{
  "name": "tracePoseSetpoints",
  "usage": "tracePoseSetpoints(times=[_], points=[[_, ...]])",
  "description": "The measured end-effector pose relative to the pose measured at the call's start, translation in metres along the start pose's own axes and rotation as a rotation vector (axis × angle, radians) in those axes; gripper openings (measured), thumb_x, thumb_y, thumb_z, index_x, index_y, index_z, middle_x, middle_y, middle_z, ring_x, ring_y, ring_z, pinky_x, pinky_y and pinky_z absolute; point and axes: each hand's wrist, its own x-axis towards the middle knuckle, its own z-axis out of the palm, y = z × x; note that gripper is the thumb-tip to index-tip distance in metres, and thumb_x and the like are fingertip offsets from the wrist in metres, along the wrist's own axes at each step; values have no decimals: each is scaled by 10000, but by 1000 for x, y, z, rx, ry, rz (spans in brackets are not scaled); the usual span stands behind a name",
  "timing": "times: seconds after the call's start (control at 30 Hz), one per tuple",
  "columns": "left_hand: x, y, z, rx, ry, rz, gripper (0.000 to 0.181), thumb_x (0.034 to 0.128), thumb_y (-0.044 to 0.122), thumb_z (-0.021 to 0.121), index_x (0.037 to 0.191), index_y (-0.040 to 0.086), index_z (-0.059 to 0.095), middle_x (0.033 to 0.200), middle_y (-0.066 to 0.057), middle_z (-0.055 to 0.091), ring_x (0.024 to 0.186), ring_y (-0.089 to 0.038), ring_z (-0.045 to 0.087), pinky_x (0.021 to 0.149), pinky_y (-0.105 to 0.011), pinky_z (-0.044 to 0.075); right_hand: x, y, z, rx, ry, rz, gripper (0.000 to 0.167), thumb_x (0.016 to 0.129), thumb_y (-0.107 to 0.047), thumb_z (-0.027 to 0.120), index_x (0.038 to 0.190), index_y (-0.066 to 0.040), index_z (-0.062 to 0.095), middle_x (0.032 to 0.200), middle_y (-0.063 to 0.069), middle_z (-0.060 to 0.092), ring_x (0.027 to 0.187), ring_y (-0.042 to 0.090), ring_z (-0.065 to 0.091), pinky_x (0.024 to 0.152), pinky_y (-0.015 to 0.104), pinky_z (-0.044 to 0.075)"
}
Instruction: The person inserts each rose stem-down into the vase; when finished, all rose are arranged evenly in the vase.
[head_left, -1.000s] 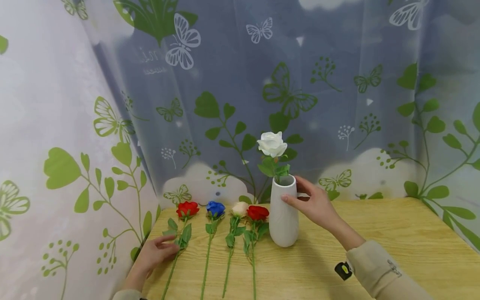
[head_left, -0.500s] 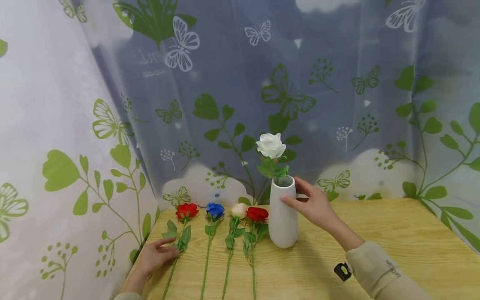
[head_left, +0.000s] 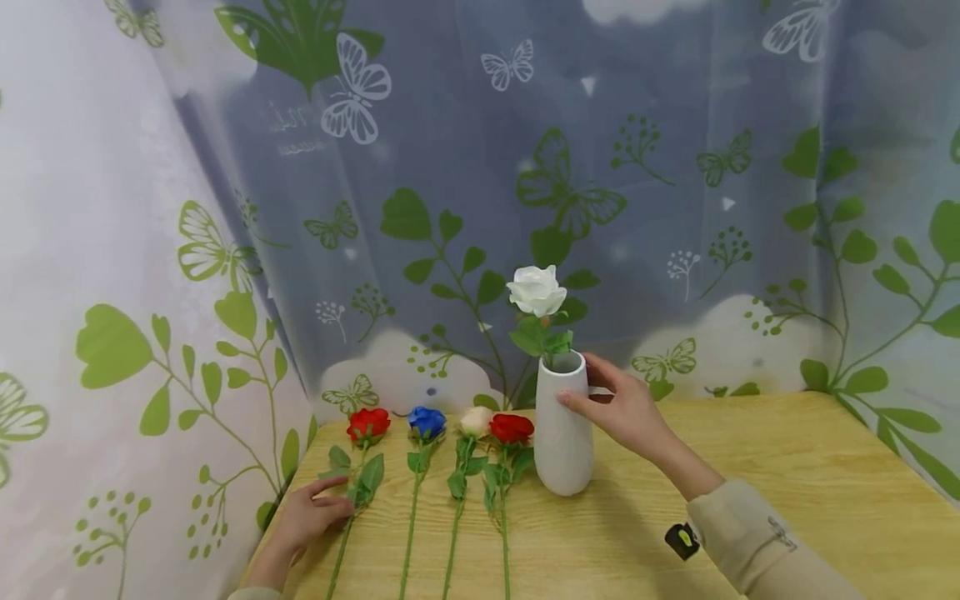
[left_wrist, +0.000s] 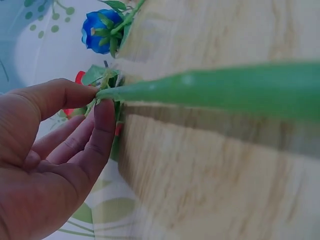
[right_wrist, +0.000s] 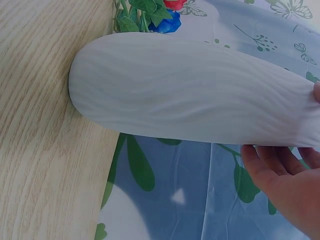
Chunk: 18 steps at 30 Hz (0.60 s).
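Note:
My left hand [head_left: 311, 518] pinches the green stem [left_wrist: 165, 92] of the leftmost red rose [head_left: 368, 425] between thumb and fingertip, just below its leaves. Around the upper part of a white vase [head_left: 564, 437] my right hand [head_left: 626, 412] curls, thumb in front and fingers at the far side. The vase stands upright on the table, and the right wrist view shows its rippled side. A white rose [head_left: 537, 290] rises from the vase mouth, its lower stem hidden inside.
Between the left hand and the vase lie a blue rose [head_left: 427, 422], a cream rose [head_left: 477, 421] and another red rose [head_left: 512, 428], side by side on the wooden table [head_left: 750, 467]. A patterned curtain [head_left: 450, 167] hangs behind and at the sides.
The head view shifts slightly, so everything drifts a little to the left in it. Both hands keep their holds on the rose stem and the vase.

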Motion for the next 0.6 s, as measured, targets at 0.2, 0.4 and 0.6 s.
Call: tracePoseSetpoints(times=[0.2, 0.4, 0.6], points=[[1, 3, 2, -64, 2, -27, 634, 919, -32, 725, 1499, -118, 485, 936, -133, 803, 746, -141, 728, 705, -278, 616, 1, -1, 0, -5, -2, 3, 755, 957, -340, 804, 1583, -88, 466, 1397, 186, 653, 1250, 368, 673, 983, 488, 615], [-1, 14, 0, -174, -91, -67, 704, 1002, 15, 665, 1607, -81, 318, 946, -20, 772, 822, -103, 723, 777, -275, 624, 1, -1, 0, -1, -1, 1, 745, 955, -332, 808, 1575, -85, 476, 1386, 186, 658, 1250, 365, 670, 982, 484, 616], [-4, 34, 4, -275, -127, -58, 738, 1022, 29, 642, 1646, -36, 252, 1001, 2, 759, 871, -91, 730, 847, -259, 627, 1, 0, 0, 1, 1, -1, 748, 953, -334, 809, 1575, -82, 477, 1381, 184, 661, 1245, 363, 673, 980, 487, 617]])
